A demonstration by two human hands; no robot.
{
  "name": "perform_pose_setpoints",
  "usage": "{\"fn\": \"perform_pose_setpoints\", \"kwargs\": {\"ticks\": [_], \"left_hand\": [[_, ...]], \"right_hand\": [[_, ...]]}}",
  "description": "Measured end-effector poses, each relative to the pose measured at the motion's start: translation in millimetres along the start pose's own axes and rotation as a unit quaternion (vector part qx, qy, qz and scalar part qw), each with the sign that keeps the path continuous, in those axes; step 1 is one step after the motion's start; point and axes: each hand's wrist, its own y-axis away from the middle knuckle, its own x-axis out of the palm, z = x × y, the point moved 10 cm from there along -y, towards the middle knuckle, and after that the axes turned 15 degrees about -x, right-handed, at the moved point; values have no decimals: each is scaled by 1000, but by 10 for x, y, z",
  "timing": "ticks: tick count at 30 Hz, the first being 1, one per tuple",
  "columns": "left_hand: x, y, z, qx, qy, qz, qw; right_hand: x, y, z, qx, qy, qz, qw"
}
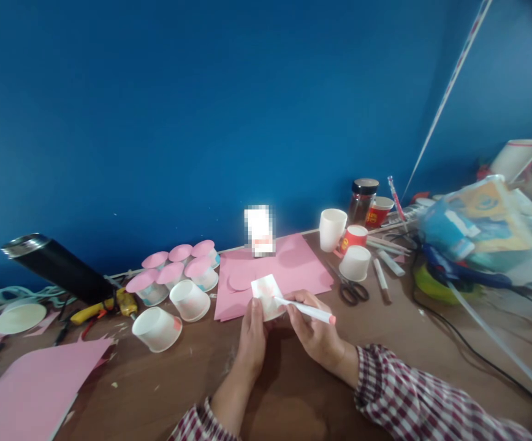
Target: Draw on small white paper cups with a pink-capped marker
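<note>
My left hand [253,337] is closed around a small white paper cup [266,286], tilted, with faint pink marks on its side. In my right hand [317,334] is a white marker pen [309,311] with an orange-pink end pointing right. Its other end is at the cup's side; I cannot tell whether it touches. Just beyond both hands lie pink paper sheets [288,263] with a pink paper disc [239,279] on top. Left of them stand two white paper cups [190,300] and several cups topped with pink paper [144,285].
Scissors [354,293], an upside-down cup [355,263] and loose markers [380,274] lie to the right, before a dark-lidded jar [363,199]. A cluttered pile with plastic bags [482,226] fills the far right. At left are a leaning black flask [57,266] and more pink paper [40,386].
</note>
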Motion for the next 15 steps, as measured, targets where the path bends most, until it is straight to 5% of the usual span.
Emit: {"fn": "perform_pose_setpoints", "kwargs": {"ticks": [15], "left_hand": [[-40, 34, -32, -5, -22, -31, 999]], "right_hand": [[-16, -3, -30, 17, 9, 1, 1000]]}}
